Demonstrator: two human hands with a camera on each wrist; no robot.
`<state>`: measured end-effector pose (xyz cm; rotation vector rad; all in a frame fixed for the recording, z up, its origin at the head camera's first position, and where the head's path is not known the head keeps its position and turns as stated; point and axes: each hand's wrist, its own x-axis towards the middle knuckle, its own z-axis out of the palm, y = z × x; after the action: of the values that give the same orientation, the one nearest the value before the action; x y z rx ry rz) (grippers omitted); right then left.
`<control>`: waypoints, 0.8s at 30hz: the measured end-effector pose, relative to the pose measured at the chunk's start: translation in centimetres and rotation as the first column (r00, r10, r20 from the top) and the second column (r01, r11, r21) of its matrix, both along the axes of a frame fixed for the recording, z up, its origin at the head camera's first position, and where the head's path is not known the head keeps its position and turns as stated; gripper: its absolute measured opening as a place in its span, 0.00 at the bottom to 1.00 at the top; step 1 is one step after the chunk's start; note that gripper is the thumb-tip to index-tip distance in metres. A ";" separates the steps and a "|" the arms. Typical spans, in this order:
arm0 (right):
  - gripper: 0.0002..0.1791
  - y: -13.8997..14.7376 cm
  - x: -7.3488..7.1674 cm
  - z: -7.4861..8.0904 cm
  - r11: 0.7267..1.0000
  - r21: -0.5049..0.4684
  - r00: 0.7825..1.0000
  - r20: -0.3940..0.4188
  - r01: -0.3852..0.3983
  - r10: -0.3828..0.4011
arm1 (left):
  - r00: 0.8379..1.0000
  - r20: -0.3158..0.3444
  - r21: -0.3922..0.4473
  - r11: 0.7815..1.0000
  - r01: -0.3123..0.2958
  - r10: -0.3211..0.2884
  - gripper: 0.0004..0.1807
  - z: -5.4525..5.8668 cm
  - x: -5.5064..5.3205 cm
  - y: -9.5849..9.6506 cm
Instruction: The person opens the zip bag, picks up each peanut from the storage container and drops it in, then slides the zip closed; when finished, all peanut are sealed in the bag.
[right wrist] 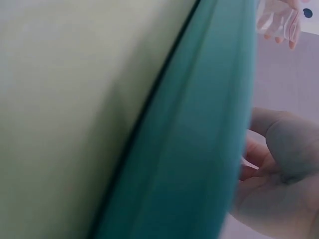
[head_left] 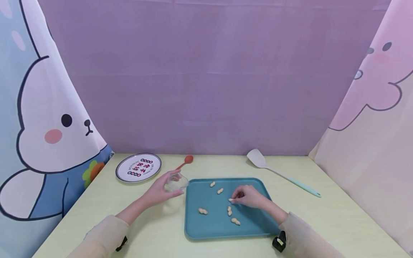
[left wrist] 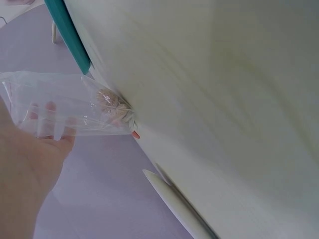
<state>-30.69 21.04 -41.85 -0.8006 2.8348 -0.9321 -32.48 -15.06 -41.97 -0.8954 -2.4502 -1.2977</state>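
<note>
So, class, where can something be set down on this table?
Bare table: between red spoon and spatula head, behind the teal tray; also right of it, between right sleeve and mint handle. Crowded: mid-tray, around the peanuts and right hand; and between plate and tray, where the left hand holds a clear plastic bag.

Tray [head_left: 213, 227] lay on table [head_left: 342, 222], peanuts [head_left: 203, 211] scattered on it. Behind, left to right: plate [head_left: 123, 172], spoon [head_left: 189, 159], spatula [head_left: 292, 180], its handle extending right of tray. Bag [head_left: 176, 182], in left hand [head_left: 159, 190], was left.
</note>
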 end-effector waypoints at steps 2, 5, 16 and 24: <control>0.06 0.0 0.0 0.0 1.000 -0.002 1.000 0.003 -0.003 0.003 | 1.000 0.005 0.002 1.000 -0.004 0.004 0.39 -0.1 0.0 0.0; 0.06 0.0 0.0 0.0 1.000 0.005 1.000 0.003 -0.004 0.004 | 1.000 0.013 0.007 1.000 -0.005 0.005 0.40 -0.2 -0.1 0.0; 0.06 0.0 0.3 0.4 1.000 -0.021 1.000 0.030 0.005 -0.004 | 1.000 0.025 -0.021 1.000 -0.004 0.004 0.41 0.1 0.1 0.1; 0.07 -1.2 -0.2 1.8 0.997 -0.081 1.000 0.013 0.017 -0.016 | 1.000 0.010 -0.011 1.000 0.003 -0.003 0.41 0.2 0.2 0.2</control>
<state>-30.86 19.80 -40.07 -0.7776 2.8136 -1.0563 -32.27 -14.89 -41.81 -0.8985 -2.4668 -1.2935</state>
